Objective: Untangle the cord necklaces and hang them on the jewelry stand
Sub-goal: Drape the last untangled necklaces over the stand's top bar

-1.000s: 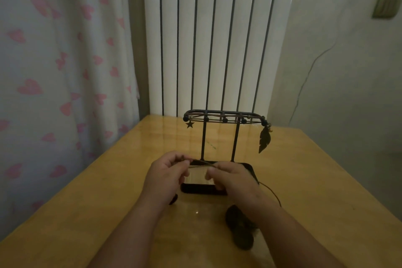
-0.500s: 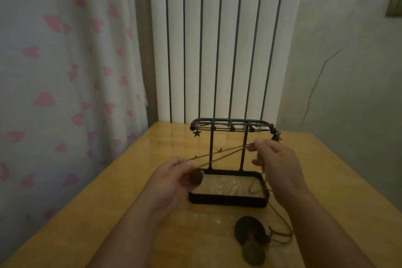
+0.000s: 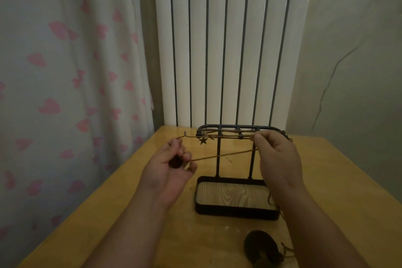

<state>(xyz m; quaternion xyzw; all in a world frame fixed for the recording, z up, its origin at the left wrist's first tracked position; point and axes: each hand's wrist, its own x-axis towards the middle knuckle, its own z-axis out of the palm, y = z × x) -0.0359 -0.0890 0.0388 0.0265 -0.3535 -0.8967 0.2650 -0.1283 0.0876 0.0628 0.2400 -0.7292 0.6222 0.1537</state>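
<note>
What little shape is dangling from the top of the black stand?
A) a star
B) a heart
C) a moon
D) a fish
A: a small dark star dangles just under the left end of the top bar of the stand.

The yellow-brown wooden surface [image 3: 348, 180] carries a glossy lacquer that mirrors pale light. The black wire jewelry stand [image 3: 218, 159] looks like matt painted metal, and its tray floor [image 3: 232, 193] shows pale wood grain. The thin tan cord [image 3: 224, 155] looks smooth and dull. The dark round pendants [image 3: 258, 246] look matt. The white heart-printed curtain [image 3: 65, 93] is soft cloth; the cracked wall [image 3: 359, 72] is rough plaster.
</note>
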